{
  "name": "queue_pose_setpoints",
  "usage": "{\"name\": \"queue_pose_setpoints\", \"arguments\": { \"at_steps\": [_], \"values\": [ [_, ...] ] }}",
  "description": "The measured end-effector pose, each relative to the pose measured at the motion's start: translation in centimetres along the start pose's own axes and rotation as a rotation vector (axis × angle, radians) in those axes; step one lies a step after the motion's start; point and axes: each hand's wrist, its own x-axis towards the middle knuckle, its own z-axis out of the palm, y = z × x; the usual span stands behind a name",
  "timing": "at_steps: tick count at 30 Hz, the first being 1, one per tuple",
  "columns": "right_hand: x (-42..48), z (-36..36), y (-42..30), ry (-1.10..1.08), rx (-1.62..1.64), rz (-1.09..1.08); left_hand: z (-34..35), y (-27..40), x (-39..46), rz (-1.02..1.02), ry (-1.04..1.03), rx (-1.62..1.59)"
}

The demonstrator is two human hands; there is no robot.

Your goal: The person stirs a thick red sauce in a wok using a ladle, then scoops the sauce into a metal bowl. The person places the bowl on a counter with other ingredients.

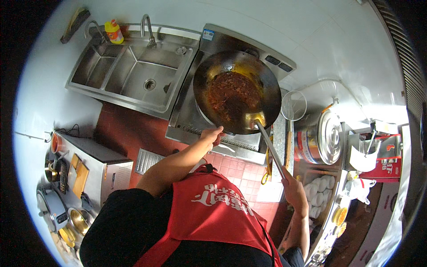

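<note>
A large round-bottomed wok (272, 88) stands on the steel stove (180, 115). A dark reddish-brown, oily mass of food (233, 93) lies inside, with yellowish oil around its edges. My left hand (210, 137) is closed at the wok's near rim, its thumb pointing along the edge; the palm side and what lies under the fingers are partly hidden. My right hand (294, 190) grips the end of a long-handled metal ladle (272, 147). The ladle's bowl rests inside the wok at its near right side and shines yellow.
Left of the stove is a steel double sink (140, 96) with taps and a yellow bottle (114, 31). A wire strainer (293, 105) and a lidded metal pot (328, 137) are to the right. Stacked white bowls (318, 193) fill a shelf; a rice cooker (50, 208) stands lower left.
</note>
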Motion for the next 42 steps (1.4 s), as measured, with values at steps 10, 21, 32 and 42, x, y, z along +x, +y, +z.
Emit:
{"name": "queue_pose_setpoints", "arguments": {
  "at_steps": [10, 21, 32, 42],
  "values": [
    [13.1, 8.9, 2.4, 0.104, -0.078, -0.154, 0.5, 1.3, -1.6, -0.013, 0.013, 0.065],
    [15.5, 14.6, -3.5, -0.267, 1.244, 0.121, 0.3, 1.3, -1.0, 0.000, 0.039, 0.083],
    [2.9, 6.4, 0.1, -0.028, 0.657, 0.188, 0.6, 0.8, -1.3, -0.037, -0.027, 0.020],
    [-2.6, 1.0, -2.1, -0.063, 0.239, 0.189, 0.0, 0.7, -0.3, -0.072, -0.068, 0.033]
  ]
}}
